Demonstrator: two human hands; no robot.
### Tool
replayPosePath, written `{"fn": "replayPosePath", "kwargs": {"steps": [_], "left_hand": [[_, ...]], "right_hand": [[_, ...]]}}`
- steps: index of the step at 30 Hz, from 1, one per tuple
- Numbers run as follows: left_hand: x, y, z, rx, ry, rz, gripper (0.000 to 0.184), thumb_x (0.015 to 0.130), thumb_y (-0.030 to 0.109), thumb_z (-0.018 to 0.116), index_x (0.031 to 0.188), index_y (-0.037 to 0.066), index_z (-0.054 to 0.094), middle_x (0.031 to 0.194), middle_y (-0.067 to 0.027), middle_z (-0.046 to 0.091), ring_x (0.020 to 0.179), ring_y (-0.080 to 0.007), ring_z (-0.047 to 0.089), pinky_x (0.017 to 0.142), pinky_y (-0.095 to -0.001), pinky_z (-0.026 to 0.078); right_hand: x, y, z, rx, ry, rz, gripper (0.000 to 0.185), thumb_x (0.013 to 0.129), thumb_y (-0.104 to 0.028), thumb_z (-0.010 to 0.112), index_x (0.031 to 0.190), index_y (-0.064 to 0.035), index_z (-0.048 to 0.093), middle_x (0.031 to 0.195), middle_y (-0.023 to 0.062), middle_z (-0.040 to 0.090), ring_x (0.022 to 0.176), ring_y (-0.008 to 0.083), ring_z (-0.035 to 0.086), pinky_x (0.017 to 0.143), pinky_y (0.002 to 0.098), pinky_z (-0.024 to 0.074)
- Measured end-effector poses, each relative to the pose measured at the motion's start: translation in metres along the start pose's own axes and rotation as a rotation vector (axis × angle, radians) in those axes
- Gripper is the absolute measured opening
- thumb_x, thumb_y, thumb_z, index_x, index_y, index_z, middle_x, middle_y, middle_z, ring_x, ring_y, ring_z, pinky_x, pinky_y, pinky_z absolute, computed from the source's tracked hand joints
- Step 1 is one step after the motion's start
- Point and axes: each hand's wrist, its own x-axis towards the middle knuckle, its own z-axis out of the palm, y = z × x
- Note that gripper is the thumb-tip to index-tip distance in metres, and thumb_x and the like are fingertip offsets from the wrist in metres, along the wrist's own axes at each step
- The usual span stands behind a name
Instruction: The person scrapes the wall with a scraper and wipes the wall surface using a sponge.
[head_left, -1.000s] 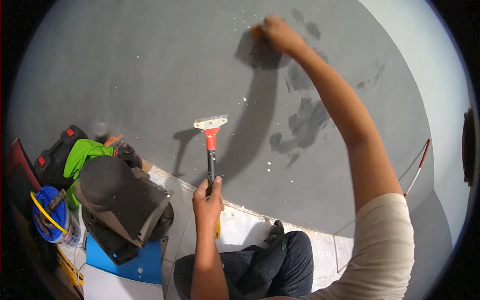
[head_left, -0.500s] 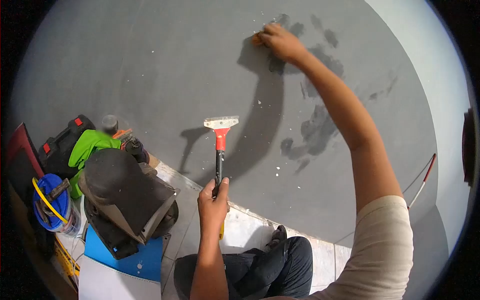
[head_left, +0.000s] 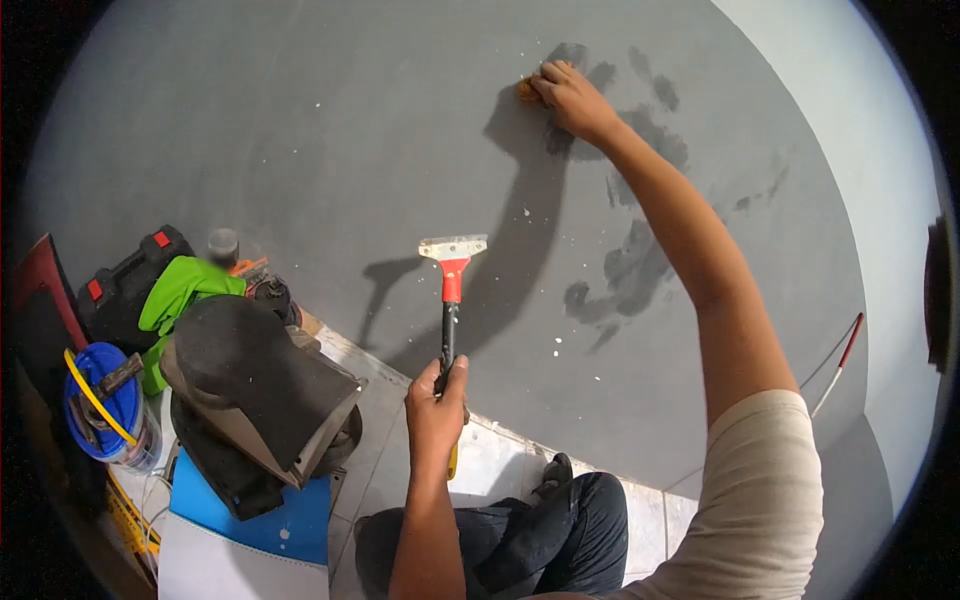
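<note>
My left hand (head_left: pixel 438 405) is closed round the black handle of a scraper (head_left: pixel 452 272), held upright in front of the grey wall (head_left: pixel 380 190). The scraper has a red neck and a wide metal head, blade upward. Higher up, my right hand (head_left: pixel 578 102) presses a small orange-brown sponge (head_left: pixel 527 90) to the wall, its fingers bent over it and hiding most of it. Dark, damp-looking patches (head_left: pixel 640 255) spread below and to the right of that hand. Small white specks dot the grey surface.
At the left, a dark cap-like item (head_left: pixel 240 370) sits on a blue-and-white surface (head_left: pixel 240 560). Beside it are a blue-lidded bucket (head_left: pixel 108 400), a bright green cloth (head_left: pixel 185 295) and a black case (head_left: pixel 135 280). A red-and-white rod (head_left: pixel 840 360) leans at the right.
The view has shifted a little, so the wall and scraper appear slightly further right. My right hand sits slightly lower in view, still on the wall with the sponge.
</note>
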Motion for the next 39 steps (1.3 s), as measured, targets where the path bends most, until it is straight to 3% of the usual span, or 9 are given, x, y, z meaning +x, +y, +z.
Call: {"fn": "replayPosePath", "kwargs": {"steps": [6, 9, 12, 16, 21, 25, 30, 35, 39], "left_hand": [[-0.002, -0.004, 0.004, -0.019, -0.02, -0.011, 0.033, 0.104, 0.031, 0.069, 0.083, 0.007, 0.059, 0.061, 0.0034, 0.05, 0.049, -0.005, 0.048, 0.045, -0.0262, 0.038], [0.0, -0.008, 0.0, 0.0, -0.024, -0.021, 0.033, 0.104, 0.031, 0.069, 0.083, 0.007, 0.06, 0.061, 0.0037, 0.05, 0.049, -0.0049, 0.048, 0.046, -0.0257, 0.037], [-0.001, -0.007, 0.006, 0.007, -0.017, -0.054, 0.033, 0.104, 0.031, 0.069, 0.083, 0.007, 0.06, 0.061, 0.0042, 0.05, 0.049, -0.0052, 0.047, 0.046, -0.0259, 0.036], [0.003, -0.012, 0.003, 0.039, -0.031, -0.027, 0.032, 0.103, 0.031, 0.07, 0.083, 0.008, 0.06, 0.061, 0.0042, 0.049, 0.049, -0.0058, 0.047, 0.046, -0.0264, 0.037], [0.005, -0.018, 0.009, 0.112, 0.002, -0.012, 0.034, 0.103, 0.029, 0.07, 0.08, 0.006, 0.059, 0.06, 0.0027, 0.051, 0.049, -0.0063, 0.049, 0.046, -0.0272, 0.039], [0.005, -0.026, 0.011, 0.088, -0.017, -0.011, 0.035, 0.103, 0.029, 0.07, 0.079, 0.007, 0.058, 0.06, 0.0029, 0.051, 0.048, -0.0064, 0.048, 0.045, -0.0272, 0.039], [0.007, -0.029, 0.012, 0.183, -0.017, 0.004, 0.036, 0.103, 0.031, 0.07, 0.079, 0.007, 0.058, 0.061, 0.0023, 0.052, 0.05, -0.0067, 0.05, 0.046, -0.027, 0.039], [0.001, -0.022, 0.013, 0.17, -0.008, 0.017, 0.036, 0.102, 0.031, 0.07, 0.078, 0.007, 0.057, 0.061, 0.0026, 0.05, 0.048, -0.0068, 0.049, 0.045, -0.0272, 0.039], [0.006, -0.023, 0.008, 0.117, 0.008, 0.013, 0.034, 0.103, 0.031, 0.07, 0.081, 0.008, 0.059, 0.061, 0.0032, 0.049, 0.049, -0.0072, 0.048, 0.046, -0.0273, 0.04]], "right_hand": [[0.024, 0.018, -0.011, -0.146, 0.096, 0.333, 0.02, 0.09, -0.003, 0.06, 0.108, -0.0016, 0.069, 0.114, 0.0168, 0.063, 0.114, 0.038, 0.059, 0.104, 0.0455, 0.0481], [0.011, -0.028, 0.027, 0.241, -0.004, 0.19, 0.026, 0.088, -0.004, 0.061, 0.112, -0.0016, 0.071, 0.115, 0.0171, 0.063, 0.119, 0.0378, 0.057, 0.103, 0.0451, 0.0487], [0.031, 0.001, -0.009, -0.043, -0.28, 0.012, 0.026, 0.087, -0.005, 0.063, 0.111, -0.0021, 0.071, 0.116, 0.0175, 0.063, 0.119, 0.0375, 0.057, 0.104, 0.0455, 0.0479], [0.058, 0.015, -0.002, -0.107, 0.133, 0.274, 0.026, 0.085, -0.005, 0.064, 0.11, -0.0023, 0.072, 0.117, 0.0165, 0.063, 0.118, 0.0368, 0.056, 0.103, 0.0451, 0.0474], [0.029, -0.005, 0.017, -0.073, 0.011, -0.05, 0.024, 0.092, -0.008, 0.058, 0.11, -0.0089, 0.074, 0.118, 0.0098, 0.064, 0.118, 0.0273, 0.058, 0.107, 0.0424, 0.0426], [0.081, 0.025, -0.023, -0.202, 0.093, 0.371, 0.024, 0.09, -0.001, 0.057, 0.108, -0.0058, 0.073, 0.12, 0.0126, 0.064, 0.119, 0.0316, 0.057, 0.111, 0.0439, 0.0427], [0.049, -0.025, 0.021, -0.074, 0.001, 0.06, 0.023, 0.093, -0.008, 0.059, 0.109, -0.0105, 0.075, 0.117, 0.0088, 0.063, 0.121, 0.025, 0.058, 0.107, 0.0378, 0.044], [0.078, -0.002, -0.012, -0.26, 0.05, 0.33, 0.022, 0.095, -0.01, 0.059, 0.107, -0.0132, 0.077, 0.114, 0.0057, 0.061, 0.118, 0.0237, 0.056, 0.105, 0.0416, 0.0419], [0.055, -0.029, 0.008, -0.033, -0.075, 0.136, 0.034, 0.092, -0.004, 0.06, 0.122, -0.0119, 0.075, 0.122, 0.0072, 0.06, 0.123, 0.0268, 0.052, 0.107, 0.0442, 0.0392]]}}
